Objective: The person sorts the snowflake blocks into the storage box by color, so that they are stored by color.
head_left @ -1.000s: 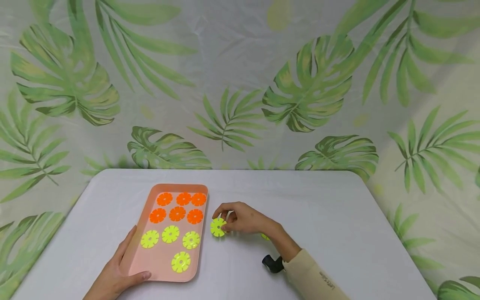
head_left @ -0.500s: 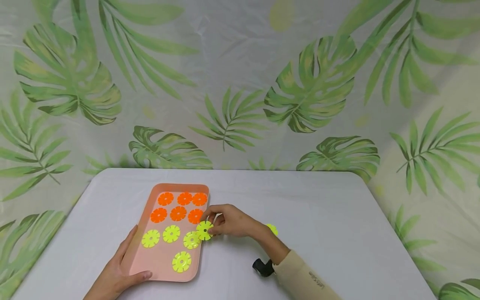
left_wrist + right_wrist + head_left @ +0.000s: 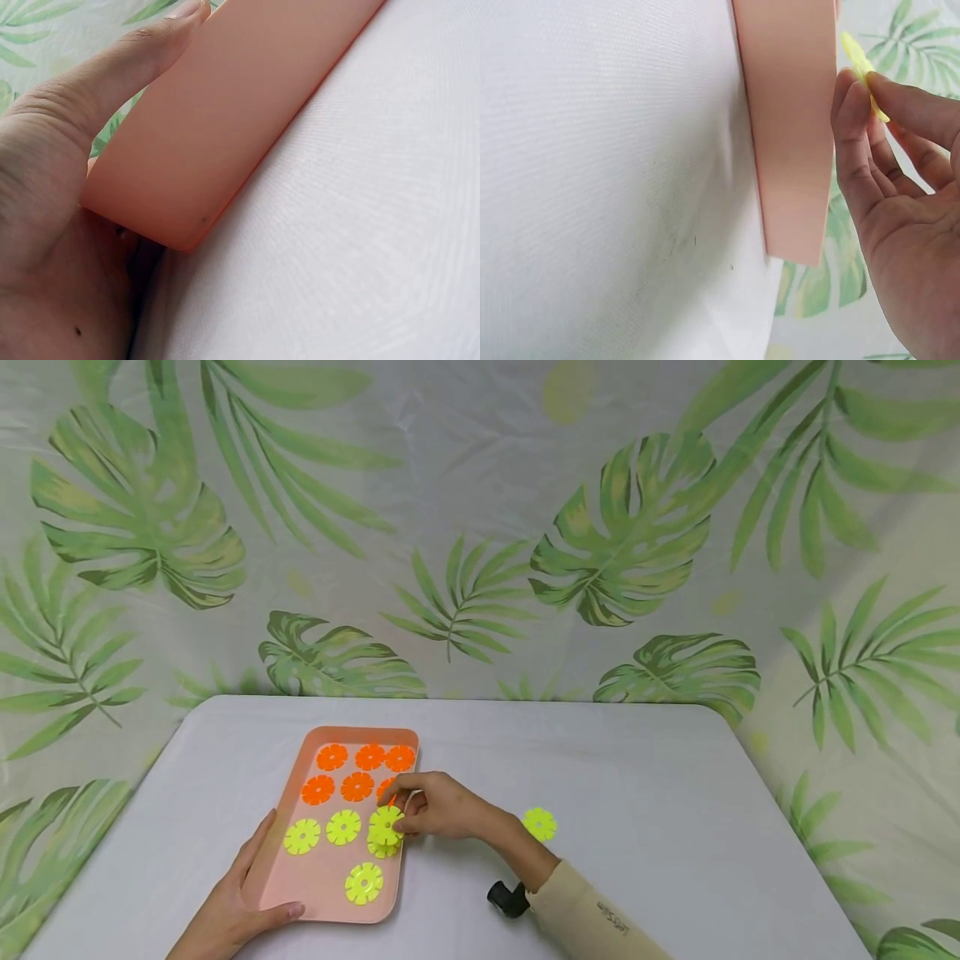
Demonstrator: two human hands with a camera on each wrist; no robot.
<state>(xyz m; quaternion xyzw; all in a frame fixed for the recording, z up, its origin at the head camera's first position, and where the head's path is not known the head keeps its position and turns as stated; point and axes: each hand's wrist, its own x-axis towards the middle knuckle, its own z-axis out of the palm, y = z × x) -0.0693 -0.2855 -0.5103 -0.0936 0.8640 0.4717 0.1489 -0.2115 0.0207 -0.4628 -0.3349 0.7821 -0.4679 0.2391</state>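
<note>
My right hand point(image 3: 442, 806) pinches a yellow-green notched plastic disc point(image 3: 386, 824) between thumb and fingers, above the right side of a pink tray point(image 3: 300, 893). Below that disc, another yellow-green disc point(image 3: 383, 850) lies partly covered. In the right wrist view the pinched disc point(image 3: 861, 66) is seen nearly edge-on, above the rim of the tray wall point(image 3: 791, 135). With its thumb on the near rim and its fingers along the left side, my left hand point(image 3: 232, 897) grips the tray's near left corner. The left wrist view shows the thumb by the wall point(image 3: 217, 120).
Inside the tray lie orange discs point(image 3: 357, 787) in two rows at the far end, and several yellow-green discs point(image 3: 302, 837) nearer. One more yellow-green disc point(image 3: 539, 824) lies on the white table point(image 3: 637, 793), right of the tray. A black device point(image 3: 507, 899) sits at the right wrist.
My right hand has moved left with the pinched disc, from beside the tray to over its right side. The disc on the table has come out from behind the arm. The left hand stays put.
</note>
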